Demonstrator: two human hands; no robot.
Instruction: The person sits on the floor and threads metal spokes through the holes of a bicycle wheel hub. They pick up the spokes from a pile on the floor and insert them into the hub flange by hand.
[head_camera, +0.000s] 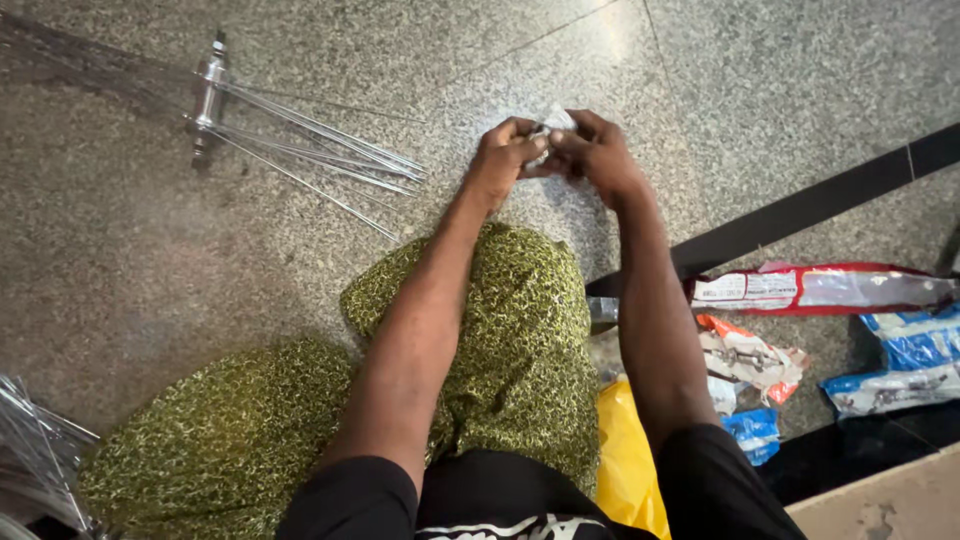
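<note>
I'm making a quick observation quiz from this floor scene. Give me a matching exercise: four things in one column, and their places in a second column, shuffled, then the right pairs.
Things
1. small clear packet
2. metal hub with spokes
3. long red and white packet
4. yellow bag

Places
A. on the floor at far right, beyond the black strip
B. lower middle, beside the person's right arm
C. pinched between the left hand and right hand
D. on the floor at upper left

Pairs: 1-C, 2-D, 3-A, 4-B
</note>
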